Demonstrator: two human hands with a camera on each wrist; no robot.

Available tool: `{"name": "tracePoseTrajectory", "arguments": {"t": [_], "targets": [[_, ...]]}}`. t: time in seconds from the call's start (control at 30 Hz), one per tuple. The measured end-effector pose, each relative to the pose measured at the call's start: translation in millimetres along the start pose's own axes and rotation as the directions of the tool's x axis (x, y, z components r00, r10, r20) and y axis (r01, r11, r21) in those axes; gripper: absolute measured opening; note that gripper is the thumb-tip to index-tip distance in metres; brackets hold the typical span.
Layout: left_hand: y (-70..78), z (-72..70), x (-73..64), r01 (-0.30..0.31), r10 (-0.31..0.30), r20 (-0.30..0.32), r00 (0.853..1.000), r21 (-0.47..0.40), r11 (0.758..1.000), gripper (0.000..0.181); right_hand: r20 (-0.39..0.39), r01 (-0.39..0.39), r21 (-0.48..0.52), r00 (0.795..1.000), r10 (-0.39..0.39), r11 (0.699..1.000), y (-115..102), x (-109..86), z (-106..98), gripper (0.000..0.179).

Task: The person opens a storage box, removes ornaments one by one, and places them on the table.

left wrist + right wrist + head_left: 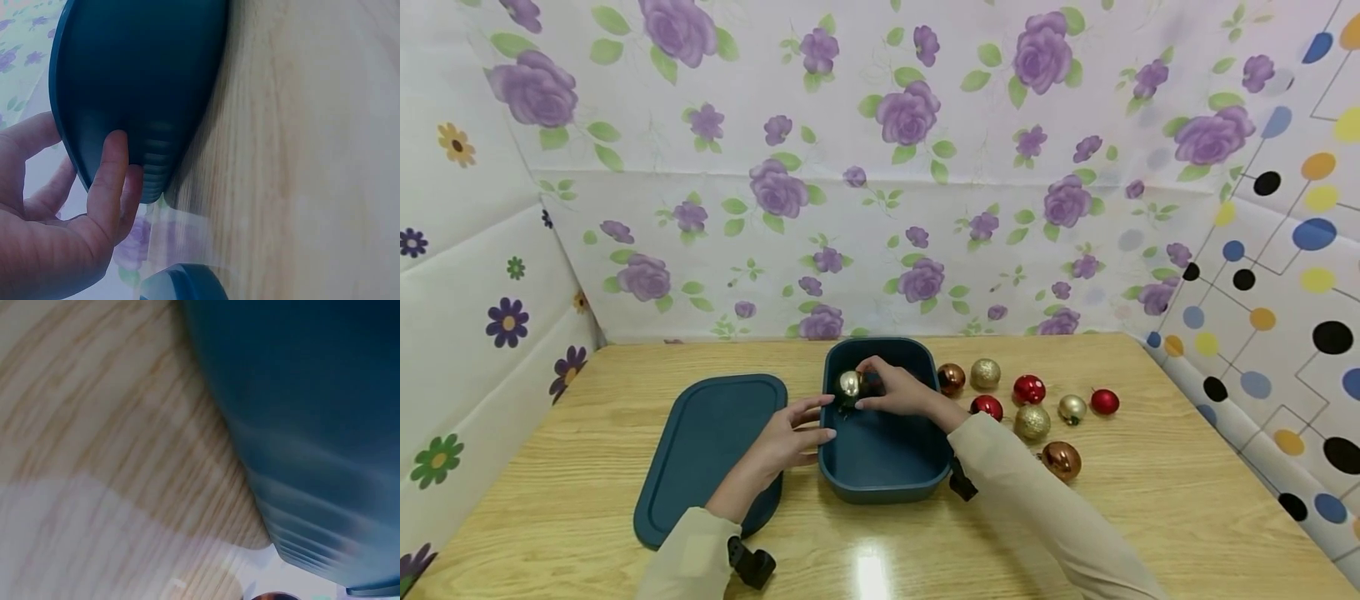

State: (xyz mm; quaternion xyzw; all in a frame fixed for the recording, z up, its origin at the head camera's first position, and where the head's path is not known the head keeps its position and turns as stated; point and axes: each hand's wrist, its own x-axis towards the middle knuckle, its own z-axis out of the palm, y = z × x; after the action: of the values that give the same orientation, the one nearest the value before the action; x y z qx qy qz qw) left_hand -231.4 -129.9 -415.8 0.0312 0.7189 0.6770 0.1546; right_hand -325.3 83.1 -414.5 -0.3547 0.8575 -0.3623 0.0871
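Observation:
A dark teal rectangular box (891, 454) stands uncovered on the table. Inside it, near the left wall, is a shiny gold Christmas ball (849, 385). My right hand (898, 392) reaches over the box's right side, its thumb and fingertips pinching the gold ball's right edge. Behind those fingers something dark and reddish partly shows. My left hand (786, 437) rests against the box's left side with fairly straight, spread fingers; in the left wrist view, its fingers (112, 175) touch the outer wall. The right wrist view shows just the box's outer wall (306, 462), not the hand.
A teal lid (715, 442) lies flat left of the box. Right of the box are several loose Christmas balls: copper ones (1062, 461), red ones (1028, 389), glittery gold ones (1032, 422) and a pale gold one (1072, 408). Flowered cloth (865, 208) hangs behind the table.

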Motion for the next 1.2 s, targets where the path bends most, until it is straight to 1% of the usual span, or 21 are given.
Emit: {"name": "tracePoseTrajectory", "arguments": {"t": [0.13, 0.3, 0.4, 0.53, 0.63, 0.77, 0.83, 0.93, 1.07, 1.2], "targets": [[0.6, -0.3, -0.4, 0.001, -0.001, -0.005, 1.0, 0.008, 1.0, 0.053, -0.012, 0.022, 0.001, 1.0, -0.022, 1.0, -2, 1.0, 3, 0.046], [1.1, -0.3, -1.1, 0.001, -0.001, -0.003, 1.0, 0.004, 1.0, 0.052, -0.016, 0.036, -0.057, 0.999, -0.037, 0.998, -4, 2.5, 8, 0.045], [1.3, -0.5, -1.5, -0.002, 0.002, -0.001, 1.0, 0.003, 1.0, 0.052, -0.024, 0.028, -0.077, 0.999, -0.03, 0.997, -5, 2.5, 8, 0.046], [0.9, -0.5, -1.0, -0.002, 0.002, -0.001, 1.0, 0.005, 1.0, 0.053, -0.045, 0.027, -0.068, 0.999, -0.03, 0.997, -6, -0.5, 6, 0.045], [0.4, -0.4, -0.6, -0.003, 0.003, 0.001, 1.0, 0.005, 1.0, 0.053, -0.063, 0.034, -0.059, 0.997, -0.038, 0.998, -10, -6.7, 0, 0.046], [0.2, -0.3, -0.7, -0.004, 0.004, 0.003, 1.0, 0.004, 1.0, 0.054, -0.079, 0.051, -0.042, 0.995, -0.054, 0.998, -14, -19.6, -11, 0.046], [0.2, -0.3, -0.9, -0.004, 0.004, 0.002, 1.0, 0.005, 1.0, 0.055, -0.081, 0.057, -0.012, 0.995, -0.058, 0.998, -14, -27.1, -18, 0.045], [0.2, -0.3, -1.2, -0.005, 0.005, 0.002, 1.0, 0.004, 1.0, 0.055, -0.081, 0.069, 0.059, 0.995, -0.064, 0.996, -15, -40.1, -29, 0.045], [-0.1, -0.6, -1.6, -0.011, 0.011, 0.003, 1.0, 0.006, 1.0, 0.056, -0.085, 0.073, 0.109, 0.994, -0.064, 0.991, -16, -60.4, -44, 0.045], [-0.4, -0.6, -1.1, -0.015, 0.015, 0.004, 1.0, 0.008, 1.0, 0.056, -0.084, 0.075, 0.134, 0.994, -0.064, 0.988, -18, -84.1, -60, 0.046]]}}
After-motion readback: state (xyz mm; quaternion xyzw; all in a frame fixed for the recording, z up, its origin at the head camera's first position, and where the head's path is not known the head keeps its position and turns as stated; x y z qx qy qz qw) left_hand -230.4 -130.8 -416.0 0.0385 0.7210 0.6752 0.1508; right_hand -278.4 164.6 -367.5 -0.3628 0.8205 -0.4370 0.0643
